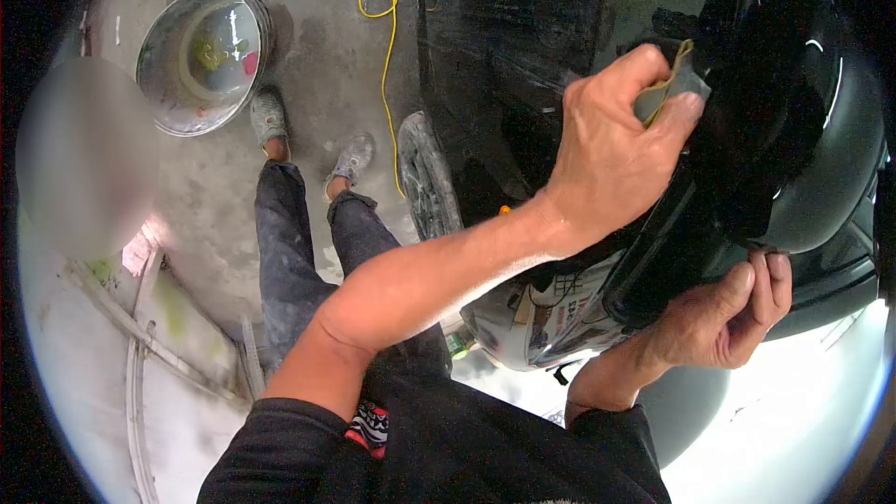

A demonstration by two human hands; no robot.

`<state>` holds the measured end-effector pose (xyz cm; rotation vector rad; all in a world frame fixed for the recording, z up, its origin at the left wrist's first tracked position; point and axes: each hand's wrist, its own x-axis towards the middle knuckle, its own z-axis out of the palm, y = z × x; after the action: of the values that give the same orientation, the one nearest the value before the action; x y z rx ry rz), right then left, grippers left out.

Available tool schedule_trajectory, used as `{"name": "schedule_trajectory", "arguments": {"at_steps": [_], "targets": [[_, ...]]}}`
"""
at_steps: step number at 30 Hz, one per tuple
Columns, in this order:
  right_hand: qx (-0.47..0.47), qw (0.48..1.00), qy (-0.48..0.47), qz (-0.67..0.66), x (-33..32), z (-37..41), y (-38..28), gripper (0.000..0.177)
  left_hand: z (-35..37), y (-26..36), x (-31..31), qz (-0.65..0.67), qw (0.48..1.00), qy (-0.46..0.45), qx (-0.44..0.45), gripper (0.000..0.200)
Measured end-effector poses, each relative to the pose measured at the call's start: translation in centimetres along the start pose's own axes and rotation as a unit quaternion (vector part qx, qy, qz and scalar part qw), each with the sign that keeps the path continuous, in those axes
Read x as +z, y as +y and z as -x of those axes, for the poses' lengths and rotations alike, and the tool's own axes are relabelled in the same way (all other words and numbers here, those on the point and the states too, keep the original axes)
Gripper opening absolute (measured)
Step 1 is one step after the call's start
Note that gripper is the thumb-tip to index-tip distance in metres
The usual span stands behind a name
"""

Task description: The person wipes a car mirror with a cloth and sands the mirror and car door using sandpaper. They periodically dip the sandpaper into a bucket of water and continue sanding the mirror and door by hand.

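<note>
My left hand [621, 145] is closed around a folded piece of sandpaper [674, 84], grey with yellowish edges, pinched between thumb and fingers. It is beside the glossy black side mirror [793, 112] of a dark car, over the wet-looking door panel [513, 47]. My right hand [723, 313] is closed, its fingers curled at the mirror's lower edge. Whatever lies between those fingertips, if anything, is too small to make out. Whether the sandpaper touches the car is hidden by my fingers.
A metal basin [201, 61] of cloudy water with a pink piece in it stands on the concrete floor [313, 28]. A yellow cord [384, 84] runs along the floor beside the car. A dusty tyre [427, 168] is near my feet. A blurred patch hides part of the left side.
</note>
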<state>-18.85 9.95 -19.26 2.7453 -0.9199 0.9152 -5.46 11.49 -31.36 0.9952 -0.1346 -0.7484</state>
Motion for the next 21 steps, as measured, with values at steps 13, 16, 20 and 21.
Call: {"name": "schedule_trajectory", "arguments": {"at_steps": [13,16,20,21], "targets": [[-0.187,0.974,0.124,-0.036,0.8,-4.2,1.2,0.012,-2.4,-2.7,-1.3,-0.196,0.940,0.048,0.274,0.032],[-0.234,0.964,0.123,-0.009,0.8,-5.5,2.1,0.012,1.5,-2.7,-0.5,-0.190,0.940,0.022,0.283,0.057],[-0.218,0.967,0.129,0.021,1.8,-5.7,2.5,0.012,3.3,-2.9,0.2,-0.229,0.930,0.043,0.286,0.049],[-0.215,0.968,0.127,0.017,2.0,-5.5,2.5,0.012,2.4,-2.5,0.3,-0.229,0.931,0.041,0.279,0.048]]}}
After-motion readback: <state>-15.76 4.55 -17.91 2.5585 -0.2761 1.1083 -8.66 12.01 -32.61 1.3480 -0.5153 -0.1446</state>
